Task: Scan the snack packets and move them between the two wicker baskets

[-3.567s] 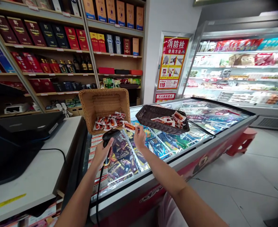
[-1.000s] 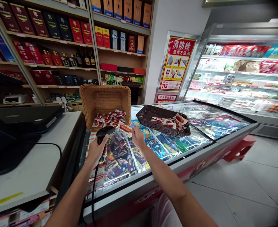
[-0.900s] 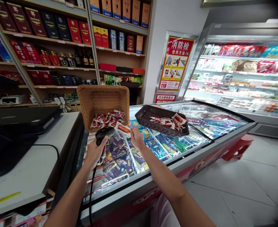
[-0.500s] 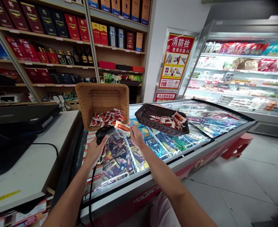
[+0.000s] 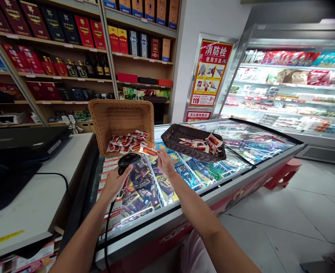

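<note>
My left hand [image 5: 115,185] is wrapped round the handle of a black barcode scanner [image 5: 128,160], its cable hanging down over the freezer edge. Between the fingers of my right hand [image 5: 165,163] is one end of a packaged sausage [image 5: 148,151], held just right of the scanner's head. Behind it, a tan wicker basket [image 5: 121,103] leans with its opening towards me, several wrapped sausages [image 5: 127,141] lying in its lower part. To the right, a dark brown woven tray [image 5: 178,147] holds several more wrapped sausages [image 5: 213,143] at its right end.
Basket and tray rest on the glass top of a chest freezer [image 5: 241,175] filled with packs. A white counter [image 5: 27,189] with a black device [image 5: 25,146] stands at left. A red stool [image 5: 283,174] is beside the freezer; shelves [image 5: 84,79] line the back.
The scanner has shifted slightly right and down, its head turning more towards the sausage. My right hand still holds the sausage in nearly the same place. The whole view has moved slightly.
</note>
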A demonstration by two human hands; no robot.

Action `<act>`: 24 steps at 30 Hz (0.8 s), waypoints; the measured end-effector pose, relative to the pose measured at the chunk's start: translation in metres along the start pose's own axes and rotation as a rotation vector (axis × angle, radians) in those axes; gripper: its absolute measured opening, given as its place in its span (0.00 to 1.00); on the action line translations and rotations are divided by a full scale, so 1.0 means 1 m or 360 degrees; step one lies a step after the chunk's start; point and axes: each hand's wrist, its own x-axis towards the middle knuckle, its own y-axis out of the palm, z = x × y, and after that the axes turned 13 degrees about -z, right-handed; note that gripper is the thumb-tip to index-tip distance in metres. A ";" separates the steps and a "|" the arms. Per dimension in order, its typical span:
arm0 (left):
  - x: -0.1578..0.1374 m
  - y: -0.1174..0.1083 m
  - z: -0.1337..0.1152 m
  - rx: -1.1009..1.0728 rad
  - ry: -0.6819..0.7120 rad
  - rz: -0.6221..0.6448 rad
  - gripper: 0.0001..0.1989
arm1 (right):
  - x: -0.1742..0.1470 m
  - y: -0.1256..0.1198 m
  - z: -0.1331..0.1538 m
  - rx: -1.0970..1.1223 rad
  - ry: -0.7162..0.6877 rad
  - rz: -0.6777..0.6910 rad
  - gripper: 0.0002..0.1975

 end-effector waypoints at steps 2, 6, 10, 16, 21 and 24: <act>-0.001 0.001 -0.001 -0.0031 -0.0026 0.0000 0.28 | 0.000 0.000 0.001 0.0014 0.0017 -0.0011 0.14; 0.000 0.008 0.000 -0.0355 -0.0228 -0.0111 0.28 | 0.001 0.001 0.011 0.0054 0.0217 -0.0063 0.14; 0.004 0.014 -0.002 -0.0655 -0.0491 -0.0447 0.28 | 0.000 0.001 0.027 0.0302 0.0482 -0.0005 0.15; 0.007 0.013 -0.002 -0.0847 -0.0574 -0.0588 0.25 | -0.003 0.002 0.049 0.0700 0.0560 0.0279 0.17; 0.006 0.015 -0.003 -0.0923 -0.0600 -0.0613 0.24 | -0.004 0.003 0.056 0.0872 0.0743 0.0292 0.19; 0.006 0.015 -0.003 -0.0970 -0.0631 -0.0612 0.24 | -0.005 0.006 0.057 0.0969 0.0945 0.0280 0.19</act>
